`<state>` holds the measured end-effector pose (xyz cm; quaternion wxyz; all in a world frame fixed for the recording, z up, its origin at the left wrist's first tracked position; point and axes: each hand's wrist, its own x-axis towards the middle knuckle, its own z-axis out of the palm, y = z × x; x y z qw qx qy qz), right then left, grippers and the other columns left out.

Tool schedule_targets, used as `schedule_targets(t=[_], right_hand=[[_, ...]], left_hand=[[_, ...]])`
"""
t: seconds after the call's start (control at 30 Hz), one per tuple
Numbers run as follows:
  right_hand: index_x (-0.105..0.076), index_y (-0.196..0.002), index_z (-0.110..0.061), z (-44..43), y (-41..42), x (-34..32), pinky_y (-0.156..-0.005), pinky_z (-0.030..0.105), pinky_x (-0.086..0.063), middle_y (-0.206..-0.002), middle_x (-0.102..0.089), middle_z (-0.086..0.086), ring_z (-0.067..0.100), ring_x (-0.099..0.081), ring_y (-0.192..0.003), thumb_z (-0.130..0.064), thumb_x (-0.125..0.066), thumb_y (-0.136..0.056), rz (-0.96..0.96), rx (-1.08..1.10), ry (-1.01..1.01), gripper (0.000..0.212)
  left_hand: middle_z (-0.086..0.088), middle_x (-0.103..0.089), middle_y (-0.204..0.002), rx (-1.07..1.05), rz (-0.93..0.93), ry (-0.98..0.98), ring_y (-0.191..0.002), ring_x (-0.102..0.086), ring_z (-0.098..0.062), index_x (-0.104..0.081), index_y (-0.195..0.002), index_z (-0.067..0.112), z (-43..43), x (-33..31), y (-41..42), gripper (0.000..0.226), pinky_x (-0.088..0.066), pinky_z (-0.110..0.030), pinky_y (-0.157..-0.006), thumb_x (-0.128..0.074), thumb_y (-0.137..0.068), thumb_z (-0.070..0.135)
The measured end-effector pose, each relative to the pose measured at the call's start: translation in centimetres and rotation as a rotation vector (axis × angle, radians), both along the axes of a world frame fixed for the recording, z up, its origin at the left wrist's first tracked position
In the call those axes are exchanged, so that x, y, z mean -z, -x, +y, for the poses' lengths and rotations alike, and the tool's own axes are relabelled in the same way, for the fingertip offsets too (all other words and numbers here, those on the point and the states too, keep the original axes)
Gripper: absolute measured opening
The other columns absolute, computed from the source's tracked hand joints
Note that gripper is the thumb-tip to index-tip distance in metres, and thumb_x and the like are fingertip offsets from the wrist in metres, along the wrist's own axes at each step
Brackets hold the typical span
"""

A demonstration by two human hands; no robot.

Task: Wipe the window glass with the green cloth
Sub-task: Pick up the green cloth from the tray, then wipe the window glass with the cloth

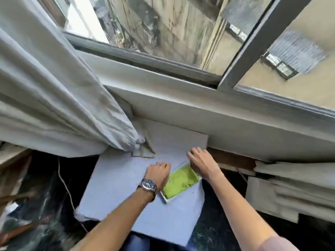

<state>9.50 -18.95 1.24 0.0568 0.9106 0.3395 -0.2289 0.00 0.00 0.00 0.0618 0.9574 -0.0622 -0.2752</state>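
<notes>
Below the grey-framed window glass (172, 29), a pale cloth-covered table (112, 187) holds a shallow white tray (171, 199). Left hand (158, 172), loosely curled, empty, touches its edge; the folded green cloth (181, 181) lies inside; right hand (202, 163), fingers spread, grips nothing.

A pale grey tabletop (112, 187) carries a white tray (169, 199) holding the green cloth (181, 180).
</notes>
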Motion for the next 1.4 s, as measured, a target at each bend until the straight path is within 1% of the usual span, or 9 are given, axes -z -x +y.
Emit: schedule_targets(t=[0.23,0.33,0.53,0.67,0.77,1.03,1.13,1.23,1.4], right_hand=[[-0.048,-0.132,-0.012,-1.2,3.0,16.3,-0.089,0.043,-0.049,-0.125,-0.058,0.010,0.032,-0.055,-0.116,-0.012,-0.047,-0.094,0.133,0.133,0.144,0.038],[-0.043,-0.138,-0.011,-2.1,3.0,19.7,-0.090,0.044,-0.049,-0.131,-0.050,0.012,0.033,-0.052,-0.118,-0.017,-0.059,-0.094,0.153,0.088,0.202,0.047],[-0.044,-0.140,-0.007,-2.8,2.3,21.3,-0.096,0.044,-0.045,-0.136,-0.044,0.014,0.034,-0.045,-0.124,-0.017,-0.063,-0.093,0.088,-0.003,0.218,0.052],[-0.045,-0.137,-0.010,-2.4,3.3,19.6,-0.098,0.045,-0.043,-0.136,-0.048,0.013,0.033,-0.046,-0.123,-0.011,-0.055,-0.094,0.175,0.091,0.183,0.044],[-0.048,-0.121,-0.018,-2.9,3.4,17.9,-0.095,0.047,-0.038,-0.125,-0.057,0.009,0.032,-0.053,-0.115,-0.009,-0.055,-0.089,0.326,0.176,0.102,0.033],[-0.044,-0.124,-0.029,-2.6,-0.3,3.9,-0.057,0.028,-0.045,-0.079,-0.055,-0.003,0.017,-0.054,-0.070,-0.006,-0.062,-0.074,0.575,0.537,-0.391,0.058],[-0.046,-0.128,-0.028,-0.5,-3.3,-6.0,-0.069,0.034,-0.051,-0.079,-0.058,-0.006,0.018,-0.057,-0.076,-0.012,-0.066,-0.074,0.506,0.572,-0.523,0.060],[-0.048,-0.129,-0.025,2.8,-8.0,-17.7,-0.075,0.033,-0.050,-0.089,-0.061,0.000,0.020,-0.053,-0.085,-0.013,-0.066,-0.079,0.396,0.466,-0.616,0.055],[-0.046,-0.136,-0.014,8.3,-15.2,-43.4,-0.087,0.041,-0.056,-0.112,-0.064,0.014,0.022,-0.062,-0.097,-0.004,-0.064,-0.087,0.050,0.231,-0.766,0.054]], left_hand=[[-0.010,-0.051,-0.151,-0.022,0.249,0.043,-0.134,-0.053,-0.029,-0.041,-0.149,0.012,-6.6,14.9,4.9,0.061,-0.044,-0.049,-0.106,-0.057,-0.092,0.024],[-0.004,-0.076,-0.124,-0.120,0.138,0.028,-0.099,-0.077,-0.016,-0.073,-0.124,0.013,-8.5,18.0,4.6,0.070,-0.063,-0.031,-0.071,-0.091,-0.058,0.033],[0.001,-0.073,-0.066,-0.200,0.046,-0.124,-0.060,-0.070,-0.012,-0.082,-0.099,0.017,-8.5,20.0,2.0,0.039,-0.054,-0.025,-0.054,-0.082,-0.061,0.024],[-0.015,-0.067,-0.123,-0.174,0.131,-0.097,-0.115,-0.063,-0.033,-0.032,-0.153,0.005,-8.2,20.4,1.7,0.059,-0.048,-0.043,-0.096,-0.043,-0.096,0.004],[-0.014,-0.056,-0.140,-0.169,0.199,-0.054,-0.129,-0.052,-0.034,-0.021,-0.155,0.011,-8.0,19.7,2.2,0.060,-0.043,-0.048,-0.103,-0.037,-0.098,0.001],[0.002,-0.059,-0.135,-0.453,0.231,0.379,-0.130,-0.050,-0.024,-0.059,-0.119,0.021,-4.4,8.6,1.6,0.035,-0.044,-0.038,-0.106,-0.054,-0.088,0.035],[-0.006,-0.075,-0.106,-0.660,0.232,0.669,-0.102,-0.069,-0.028,-0.062,-0.109,0.018,-2.1,-0.2,-1.2,0.024,-0.058,-0.041,-0.091,-0.058,-0.087,0.025],[0.001,-0.073,-0.108,-0.647,0.090,0.866,-0.098,-0.070,-0.005,-0.059,-0.112,0.026,0.4,-9.9,-6.1,0.031,-0.058,-0.018,-0.086,-0.060,-0.089,0.006],[0.004,-0.078,-0.104,-0.586,-0.279,1.087,-0.093,-0.070,-0.007,-0.065,-0.114,0.022,4.5,-30.9,-16.4,0.050,-0.060,-0.027,-0.083,-0.073,-0.068,0.043]])
